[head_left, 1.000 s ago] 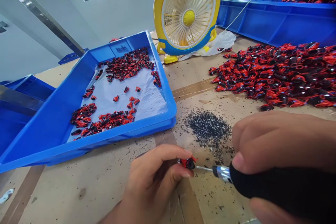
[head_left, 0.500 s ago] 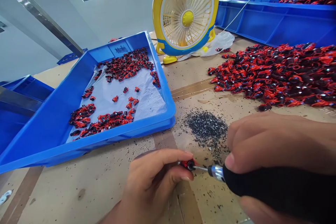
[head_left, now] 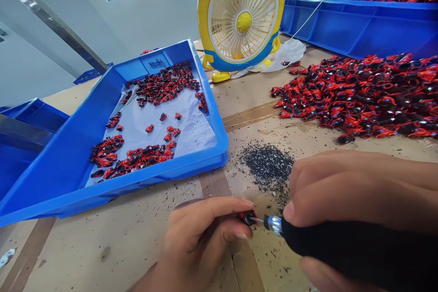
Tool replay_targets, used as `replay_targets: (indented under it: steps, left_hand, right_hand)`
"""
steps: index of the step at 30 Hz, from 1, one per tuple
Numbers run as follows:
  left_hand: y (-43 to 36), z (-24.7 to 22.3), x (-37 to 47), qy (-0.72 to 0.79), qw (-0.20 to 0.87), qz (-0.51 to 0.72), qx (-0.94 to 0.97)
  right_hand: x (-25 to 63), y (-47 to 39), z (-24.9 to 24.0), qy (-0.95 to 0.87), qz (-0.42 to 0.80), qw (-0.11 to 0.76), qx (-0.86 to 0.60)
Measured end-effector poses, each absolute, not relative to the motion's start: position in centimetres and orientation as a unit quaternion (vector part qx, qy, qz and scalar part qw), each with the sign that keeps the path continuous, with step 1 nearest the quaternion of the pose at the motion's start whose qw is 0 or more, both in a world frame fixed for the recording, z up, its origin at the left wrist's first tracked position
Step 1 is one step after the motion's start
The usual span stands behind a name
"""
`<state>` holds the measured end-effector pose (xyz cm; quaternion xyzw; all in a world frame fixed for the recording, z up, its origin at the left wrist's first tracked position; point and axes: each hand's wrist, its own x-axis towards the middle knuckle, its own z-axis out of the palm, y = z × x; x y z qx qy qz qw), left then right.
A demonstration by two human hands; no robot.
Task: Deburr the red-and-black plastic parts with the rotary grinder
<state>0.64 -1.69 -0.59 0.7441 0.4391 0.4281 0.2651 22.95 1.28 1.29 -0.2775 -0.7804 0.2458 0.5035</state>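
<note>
Between thumb and forefinger, my left hand (head_left: 201,232) pinches a small red-and-black plastic part (head_left: 248,217), its round black end turned to the right. A thick black handheld tool (head_left: 328,244) with a silver collar and thin metal bit fills my right hand (head_left: 345,191), which is closed around it. The bit's tip reaches the black end of the part; how deep it goes in, I cannot tell. Just beyond my hands lies a heap of black and whitish shavings (head_left: 267,164) on the brown tabletop (head_left: 137,237).
A blue tray (head_left: 224,143) with similar parts on a white sheet stands at the left. On the right is a large pile of parts (head_left: 362,96), with another blue bin (head_left: 342,27) behind it. A yellow fan (head_left: 201,23) stands at the back; a thin cord (head_left: 321,2) runs near it.
My right hand and the tool have shifted left toward the part, so less of the bit shows. My left hand has barely moved and keeps its pinch.
</note>
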Motion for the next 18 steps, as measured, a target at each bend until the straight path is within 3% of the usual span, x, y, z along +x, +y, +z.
replay_targets:
  steps: [18]
  left_hand:
    - [-1.57,-0.36,0.45,0.432,0.251,0.420,0.758]
  right_hand:
    - [23.38,1.36,1.41,-0.764,0.286,0.502,-0.287]
